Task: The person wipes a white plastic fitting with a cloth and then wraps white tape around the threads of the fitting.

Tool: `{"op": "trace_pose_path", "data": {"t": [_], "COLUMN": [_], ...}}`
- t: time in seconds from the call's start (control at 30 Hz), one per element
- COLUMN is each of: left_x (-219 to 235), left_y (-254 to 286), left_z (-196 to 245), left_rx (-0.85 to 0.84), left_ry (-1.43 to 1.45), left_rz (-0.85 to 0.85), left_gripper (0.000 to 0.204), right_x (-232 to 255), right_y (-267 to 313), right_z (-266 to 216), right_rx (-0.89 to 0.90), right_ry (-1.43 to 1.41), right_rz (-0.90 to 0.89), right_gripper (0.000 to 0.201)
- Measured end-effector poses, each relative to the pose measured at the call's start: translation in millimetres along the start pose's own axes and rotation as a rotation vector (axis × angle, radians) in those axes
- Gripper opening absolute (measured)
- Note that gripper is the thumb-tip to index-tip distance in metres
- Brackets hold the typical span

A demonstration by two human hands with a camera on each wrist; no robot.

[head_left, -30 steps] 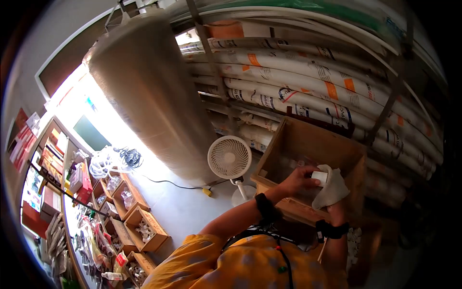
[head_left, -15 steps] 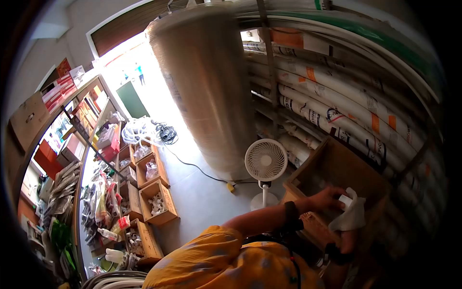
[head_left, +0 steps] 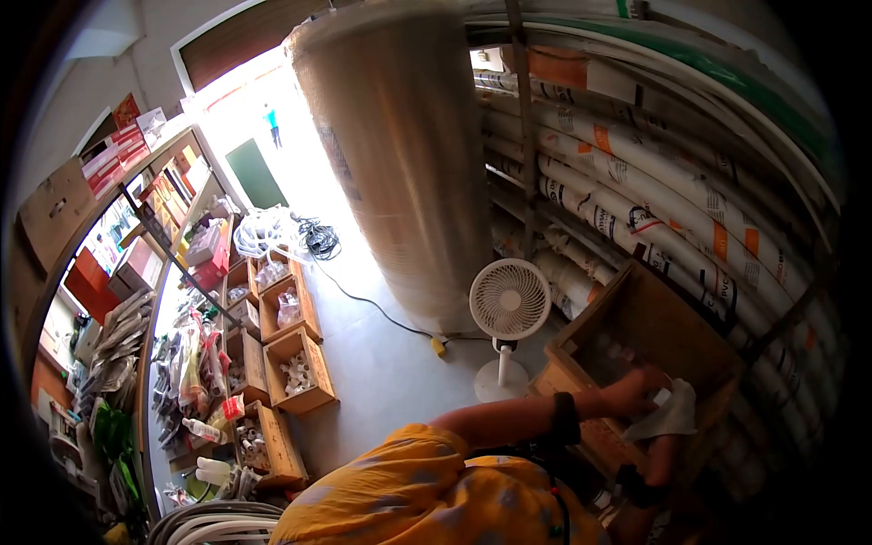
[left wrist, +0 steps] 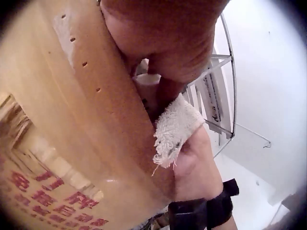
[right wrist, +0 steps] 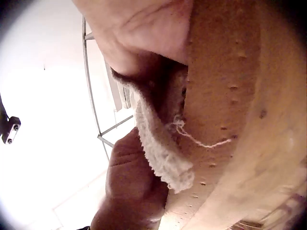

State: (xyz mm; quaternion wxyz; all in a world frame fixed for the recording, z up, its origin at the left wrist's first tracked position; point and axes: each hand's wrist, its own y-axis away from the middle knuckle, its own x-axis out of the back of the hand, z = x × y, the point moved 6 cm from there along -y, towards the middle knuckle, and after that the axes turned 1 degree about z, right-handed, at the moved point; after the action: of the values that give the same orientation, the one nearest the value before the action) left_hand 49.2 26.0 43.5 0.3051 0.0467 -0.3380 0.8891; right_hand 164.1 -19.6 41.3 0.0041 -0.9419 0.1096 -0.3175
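Observation:
Over the near side of an open wooden box [head_left: 568, 350], both hands work close together. My left hand [head_left: 636, 392] grips a short white pipe fitting [head_left: 662, 397], also visible as a white tube [left wrist: 147, 84] under the fingers in the left wrist view. A rough off-white cloth [head_left: 672, 414] with frayed edges covers most of my right hand [left wrist: 189, 160], which holds it against the fitting. Loose threads hang from the cloth [right wrist: 163, 158] in the right wrist view. The right fingers are largely hidden by the cloth and the box wall.
A white fan [head_left: 510, 300] stands left of the box, its cord running over the floor. Behind are racked white pipes [head_left: 636, 218] and a tall wrapped roll [head_left: 395, 173]. Wooden boxes of fittings [head_left: 298, 374] line the left shelf.
The head view has swung left, so the box, fan and hands now sit further right and lower. Both hands keep their hold on the fitting and the cloth.

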Motion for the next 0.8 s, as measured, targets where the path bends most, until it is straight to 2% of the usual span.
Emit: {"op": "trace_pose_path", "data": {"t": [0.07, 0.1, 0.17, 0.33, 0.4, 0.43, 0.53, 0.6, 0.63, 0.67, 0.73, 0.77, 0.8], "left_x": [-0.7, -0.2, 0.6, 6.2, 5.3, 6.2, 4.4, -1.8, 1.2, 5.2, 9.1, 9.0, 7.2], "left_y": [0.9, 1.2, 0.4, 0.0, 0.4, -0.2, 2.4, 3.5, 2.1, 0.5, -2.8, -0.5, 2.9], "left_z": [2.4, 4.0, 4.7, 6.7, 1.5, 1.6, 2.2, -4.2, -0.8, 1.4, 1.8, -0.3, -5.3], "left_rx": [0.018, 0.028, 0.033, 0.034, -0.011, 0.059, 0.236, 0.304, 0.233, 0.157, 0.288, 0.237, 0.193], "left_ry": [-0.007, -0.012, -0.014, 0.000, -0.028, -0.012, 0.046, 0.111, 0.027, -0.049, -0.038, 0.034, 0.106], "left_rz": [0.001, 0.001, -0.003, 0.022, 0.038, 0.033, 0.001, -0.051, -0.037, -0.028, -0.131, -0.102, -0.069], "left_gripper": [0.045, 0.046, 0.046, 0.047, 0.045, 0.045, 0.043, 0.042, 0.044, 0.046, 0.046, 0.044, 0.042], "right_x": [0.1, -5.6, -6.8, -2.9, 0.6, -0.7, 5.6, 10.3, 9.2, 12.5, 8.3, 20.6, 22.9], "right_y": [-4.2, -3.5, -3.7, -6.4, 13.2, 21.4, 37.1, 35.8, 34.7, 33.8, 22.9, 30.9, 31.0], "right_z": [5.0, 32.2, 45.2, 9.9, -15.3, -20.7, -11.2, -1.1, 6.3, 9.8, 14.6, -25.9, -38.2], "right_rx": [0.042, 0.064, 0.081, 0.059, -0.162, -0.275, -0.153, 0.042, 0.111, 0.150, -0.008, 0.182, 0.150], "right_ry": [0.070, -0.154, -0.335, -0.123, -0.490, -0.672, -0.465, -0.012, 0.219, 0.105, -0.157, -0.113, -0.305], "right_rz": [-0.007, 0.073, 0.143, 0.092, 0.157, 0.191, 0.141, 0.100, 0.074, 0.143, 0.159, 0.344, 0.297], "right_gripper": [0.030, 0.029, 0.029, 0.030, 0.032, 0.033, 0.040, 0.039, 0.039, 0.036, 0.037, 0.031, 0.031]}}
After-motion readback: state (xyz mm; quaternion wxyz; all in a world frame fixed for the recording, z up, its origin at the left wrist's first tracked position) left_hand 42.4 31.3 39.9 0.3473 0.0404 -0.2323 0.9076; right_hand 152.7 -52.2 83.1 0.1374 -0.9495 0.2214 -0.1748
